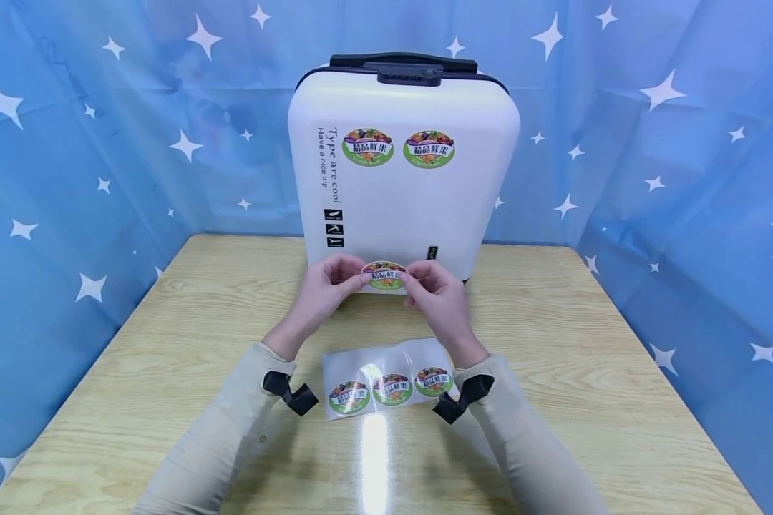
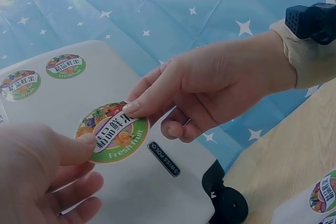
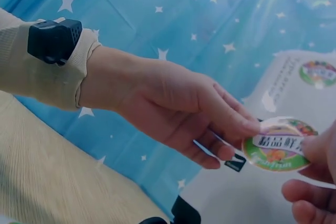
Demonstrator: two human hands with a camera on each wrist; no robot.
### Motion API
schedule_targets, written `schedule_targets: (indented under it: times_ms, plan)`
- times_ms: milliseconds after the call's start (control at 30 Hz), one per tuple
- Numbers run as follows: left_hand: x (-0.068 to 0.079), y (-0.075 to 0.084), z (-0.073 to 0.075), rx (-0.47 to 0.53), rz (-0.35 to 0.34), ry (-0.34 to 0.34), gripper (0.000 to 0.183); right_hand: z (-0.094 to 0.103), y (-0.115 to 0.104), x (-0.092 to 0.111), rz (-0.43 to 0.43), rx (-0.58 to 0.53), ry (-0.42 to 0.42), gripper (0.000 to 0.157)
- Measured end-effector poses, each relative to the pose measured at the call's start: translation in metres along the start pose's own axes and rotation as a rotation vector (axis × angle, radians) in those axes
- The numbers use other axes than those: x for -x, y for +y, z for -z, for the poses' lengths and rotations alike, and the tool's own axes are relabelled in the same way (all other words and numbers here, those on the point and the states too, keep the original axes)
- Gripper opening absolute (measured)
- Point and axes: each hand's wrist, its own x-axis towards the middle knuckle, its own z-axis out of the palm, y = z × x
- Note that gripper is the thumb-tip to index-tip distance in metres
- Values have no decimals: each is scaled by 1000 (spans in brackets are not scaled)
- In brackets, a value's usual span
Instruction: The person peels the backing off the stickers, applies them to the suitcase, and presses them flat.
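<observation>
Held sticker (image 1: 384,279): just below mid-frame in the head view, printed face toward the person; I can't tell whether it touches the case behind.
Long axis: runs left to right, straight from one hand to the other, so neither is nearer.
Left hand (image 1: 327,286): grip closed to a thin pinch, thumb over the sticker's left end.
Right hand (image 1: 439,295): same narrow grip on the right end.
White suitcase (image 1: 399,207): standing behind the hands, upper centre, two matching stickers (image 1: 368,147) side by side on its upper face.
Sticker sheet (image 1: 354,363): lower centre, flat on the wooden surface (image 1: 200,322), three ovals showing.
Blue curtain (image 1: 135,172): starred, around the back and sides.
</observation>
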Motion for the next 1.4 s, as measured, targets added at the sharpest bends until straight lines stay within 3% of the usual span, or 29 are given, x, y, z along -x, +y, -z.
schedule_targets:
  times_ms: [100,300,533,833,1033,1400]
  plan:
    - [-2,1,1,8,-33,15,17,-1,-1,-2,-8,-17,-4,11]
    - [-4,3,6,-11,-107,48,12,-3,-8,-8,12,53,-38,11]
    - [-9,10,8,-49,-127,50,15,-3,-11,-16,25,68,-37,10]
    - [-4,45,6,-102,-107,44,13,-5,-18,-26,28,98,-14,13]
    - [-20,27,11,-114,-155,87,18,-6,-12,-37,65,100,3,13]
    - [-31,37,12,-178,-237,167,20,-10,-6,-53,115,155,66,20]
